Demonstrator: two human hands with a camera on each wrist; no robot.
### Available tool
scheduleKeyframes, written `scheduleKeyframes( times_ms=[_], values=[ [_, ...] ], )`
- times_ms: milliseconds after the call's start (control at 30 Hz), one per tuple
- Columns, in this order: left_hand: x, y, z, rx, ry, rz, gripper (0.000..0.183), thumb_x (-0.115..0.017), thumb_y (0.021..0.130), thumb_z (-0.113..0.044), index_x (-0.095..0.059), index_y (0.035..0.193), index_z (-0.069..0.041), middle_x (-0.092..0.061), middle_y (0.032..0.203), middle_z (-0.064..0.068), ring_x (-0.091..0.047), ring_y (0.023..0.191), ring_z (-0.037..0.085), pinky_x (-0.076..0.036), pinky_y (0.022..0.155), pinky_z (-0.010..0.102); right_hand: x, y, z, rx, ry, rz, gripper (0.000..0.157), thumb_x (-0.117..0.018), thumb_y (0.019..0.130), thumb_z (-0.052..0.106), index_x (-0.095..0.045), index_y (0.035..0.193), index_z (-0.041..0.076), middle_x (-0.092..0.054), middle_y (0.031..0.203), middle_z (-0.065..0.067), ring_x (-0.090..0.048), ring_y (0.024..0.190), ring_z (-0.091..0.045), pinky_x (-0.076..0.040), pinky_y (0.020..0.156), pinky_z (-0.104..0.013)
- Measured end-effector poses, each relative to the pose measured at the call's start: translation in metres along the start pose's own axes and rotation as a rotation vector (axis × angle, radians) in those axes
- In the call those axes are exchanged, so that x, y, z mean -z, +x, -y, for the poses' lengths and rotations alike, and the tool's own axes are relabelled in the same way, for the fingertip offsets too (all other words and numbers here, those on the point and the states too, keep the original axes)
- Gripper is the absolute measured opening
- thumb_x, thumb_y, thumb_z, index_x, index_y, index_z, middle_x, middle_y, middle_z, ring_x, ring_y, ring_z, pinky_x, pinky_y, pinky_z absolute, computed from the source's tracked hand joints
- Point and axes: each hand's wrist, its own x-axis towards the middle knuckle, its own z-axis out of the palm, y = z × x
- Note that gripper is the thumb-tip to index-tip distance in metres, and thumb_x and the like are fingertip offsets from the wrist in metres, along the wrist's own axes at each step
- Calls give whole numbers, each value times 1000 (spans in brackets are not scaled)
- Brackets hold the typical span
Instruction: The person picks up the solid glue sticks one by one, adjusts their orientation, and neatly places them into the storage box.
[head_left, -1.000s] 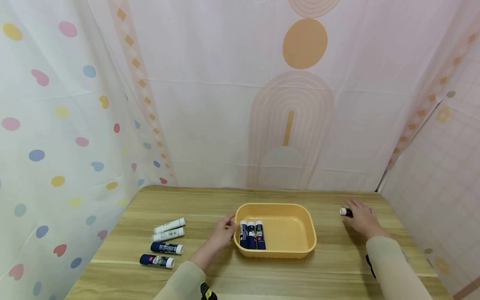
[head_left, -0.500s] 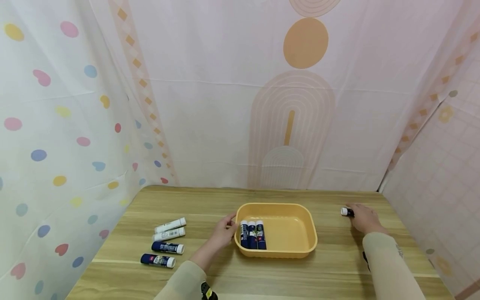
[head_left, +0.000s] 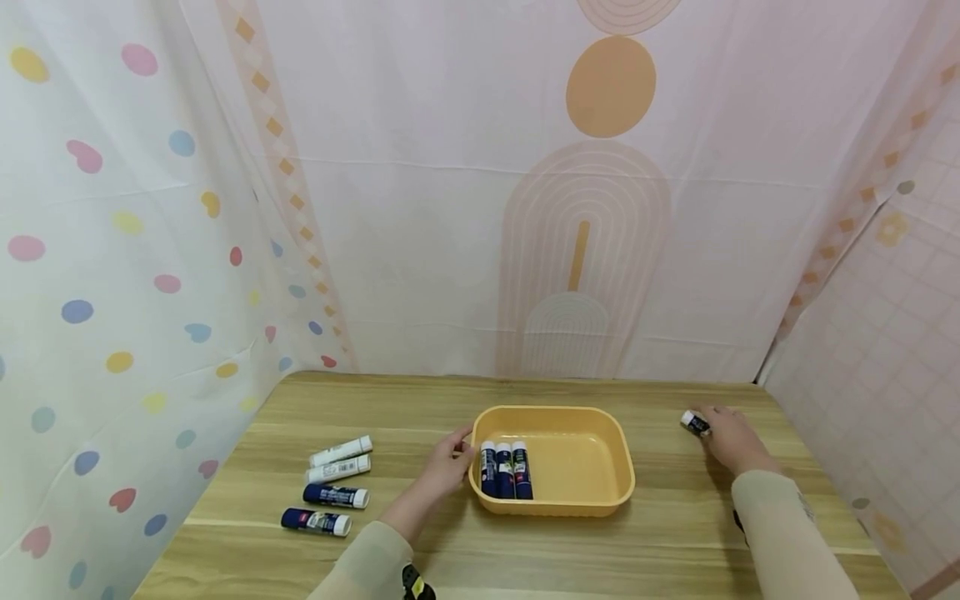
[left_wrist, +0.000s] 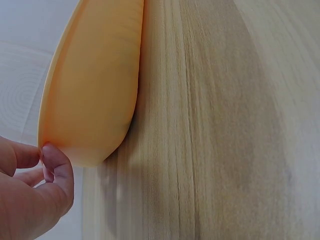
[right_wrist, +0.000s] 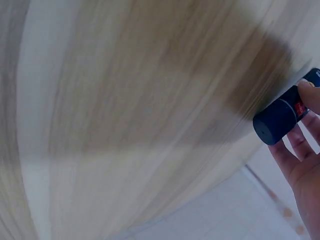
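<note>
My left hand [head_left: 447,463] pinches the rim of a yellow plastic tray [head_left: 555,507] at its left side; the left wrist view has thumb and fingers meeting on that rim. Inside the tray, three navy glue sticks [head_left: 505,472] lie side by side against the left wall. Over the right part of the table, my right hand [head_left: 733,437] grips a navy glue stick [head_left: 695,423] with a white end pointing left. The right wrist view shows the thumb on this glue stick's [right_wrist: 277,118] labelled side and fingers beneath it.
Left of the tray, two white glue sticks [head_left: 339,468] and two navy glue sticks [head_left: 317,522] lie in a column on the wooden table [head_left: 525,554]. Patterned curtains [head_left: 420,250] hang along the back and both sides.
The glue stick in my right hand has turned, its white end now tilted up and more of its label showing. My left hand and the tray stay in place.
</note>
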Motion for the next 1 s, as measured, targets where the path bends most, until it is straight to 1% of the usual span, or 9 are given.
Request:
scheduleKeyframes(
  times_ms=[133,200,367,433,533,600,667,867,1000],
  values=[
    [1,1,2,7,7,4,45,-45,97,0,-39,141,1,-44,94,8,-44,73,15,-42,55,21,2,-2,5,42,35,-73,60,-63,80,-8,-44,135,2,-55,108,-35,-54,93,-51,-47,77,-60],
    [1,1,2,9,7,6,45,-45,97,0,-39,141,1,-44,94,8,-44,73,15,-42,57,23,3,-3,8,54,70,-104,62,-63,81,-8,-42,138,4,-55,107,-33,-55,92,-49,-47,75,-59],
    [0,1,3,5,3,7,45,-45,97,0,-38,141,1,-44,95,9,-44,74,15,-43,58,24,4,-3,19,30,168,-145,62,-62,88,1,-36,143,10,-51,112,-31,-54,97,-47,-47,76,-58],
    [0,1,3,7,3,7,45,-45,97,0,-38,142,1,-43,95,8,-44,74,15,-44,58,24,5,-3,26,23,222,-178,60,-62,88,2,-36,142,8,-50,111,-30,-55,93,-43,-49,73,-54],
    [1,1,3,10,4,10,46,-45,97,-1,-38,142,1,-43,95,9,-45,74,16,-44,58,25,3,-6,40,31,305,-268,57,-64,85,-2,-40,137,3,-50,104,-28,-56,82,-34,-51,64,-40],
    [1,1,3,11,4,13,46,-45,97,-2,-37,143,1,-44,96,9,-45,74,16,-44,58,26,1,-8,51,36,356,-333,55,-66,83,-6,-42,133,-1,-50,100,-25,-54,76,-28,-49,59,-30],
    [1,1,2,6,0,14,46,-45,97,-2,-37,143,1,-43,95,8,-44,74,15,-43,57,25,-1,-12,62,25,390,-388,54,-67,81,-7,-43,129,-3,-50,96,-22,-52,75,-24,-47,56,-25],
    [0,0,1,1,-13,18,45,-44,97,-1,-37,142,2,-43,95,8,-43,73,15,-41,56,23,-6,-19,87,-4,473,-516,55,-69,79,-8,-43,127,-3,-49,97,-20,-50,78,-22,-49,58,-18],
    [1,-1,1,8,-18,16,45,-44,98,-2,-37,142,1,-43,96,8,-43,75,15,-42,57,24,-7,-23,107,-22,556,-580,55,-69,79,-8,-42,127,-1,-49,100,-18,-48,80,-13,-48,62,-11]
  ],
)
